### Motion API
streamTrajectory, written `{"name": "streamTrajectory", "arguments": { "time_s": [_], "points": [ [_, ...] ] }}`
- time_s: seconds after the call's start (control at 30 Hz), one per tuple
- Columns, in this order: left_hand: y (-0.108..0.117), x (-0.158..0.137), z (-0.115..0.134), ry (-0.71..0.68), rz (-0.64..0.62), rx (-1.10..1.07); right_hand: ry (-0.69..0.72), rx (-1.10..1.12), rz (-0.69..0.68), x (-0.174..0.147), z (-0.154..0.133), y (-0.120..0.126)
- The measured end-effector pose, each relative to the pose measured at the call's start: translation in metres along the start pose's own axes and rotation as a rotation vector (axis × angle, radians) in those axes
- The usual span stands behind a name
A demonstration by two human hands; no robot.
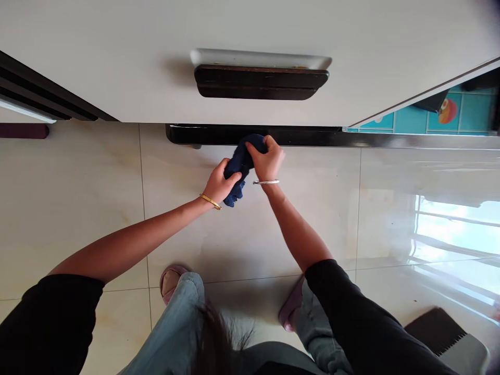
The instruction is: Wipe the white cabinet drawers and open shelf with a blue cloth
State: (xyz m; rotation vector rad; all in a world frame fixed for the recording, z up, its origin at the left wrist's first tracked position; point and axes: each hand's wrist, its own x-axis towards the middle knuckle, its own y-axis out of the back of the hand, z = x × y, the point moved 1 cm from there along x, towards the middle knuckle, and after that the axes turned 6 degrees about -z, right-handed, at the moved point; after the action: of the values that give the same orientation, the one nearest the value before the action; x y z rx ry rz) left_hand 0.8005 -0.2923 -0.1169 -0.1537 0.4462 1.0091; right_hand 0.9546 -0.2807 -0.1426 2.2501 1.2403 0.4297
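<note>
A dark blue cloth (242, 160) is bunched between my two hands, close to the black edge (219, 135) below a white panel. My left hand (222, 183), with a gold bangle at the wrist, grips the cloth's lower left part, thumb on top. Higher up and to the right, my right hand (269, 159) pinches the cloth's upper end; a silver bangle circles that wrist. One end of the cloth hangs loose below my left thumb. Some fingers of both hands are hidden behind the cloth.
The white panel (148, 62) in front bears a dark handle (261, 82). Blue-green tiles (410, 113) show at the upper right. Pale glossy floor tiles (312, 208) lie below. A grey and black dustpan-like object (449, 338) rests at the lower right. My slippered feet are beneath me.
</note>
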Motion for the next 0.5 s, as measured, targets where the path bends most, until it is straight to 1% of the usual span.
{"name": "streamTrajectory", "arguments": {
  "time_s": [0.07,0.1,0.2,0.27,0.33,0.4,0.5],
  "points": [
    [-0.005,0.001,0.002,0.004,-0.063,-0.018,0.018,-0.013,0.02,0.002,0.001,0.006],
    [-0.007,0.001,0.003,-0.015,-0.059,0.001,0.03,-0.021,0.014,0.002,0.0,0.007],
    [-0.009,0.002,0.004,-0.07,0.049,0.086,0.073,-0.03,-0.059,0.003,-0.01,0.002],
    [-0.008,0.001,0.003,-0.044,0.076,0.075,0.088,-0.028,-0.097,0.003,-0.013,0.001],
    [-0.007,-0.001,0.002,0.009,0.03,0.015,0.083,-0.03,-0.099,0.005,-0.01,0.004],
    [-0.007,-0.003,0.003,0.033,-0.018,-0.016,0.075,-0.032,-0.073,0.007,-0.006,0.008],
    [-0.006,-0.005,0.005,-0.018,0.007,0.033,0.112,-0.036,-0.073,0.01,-0.006,0.006]
  ]
}}
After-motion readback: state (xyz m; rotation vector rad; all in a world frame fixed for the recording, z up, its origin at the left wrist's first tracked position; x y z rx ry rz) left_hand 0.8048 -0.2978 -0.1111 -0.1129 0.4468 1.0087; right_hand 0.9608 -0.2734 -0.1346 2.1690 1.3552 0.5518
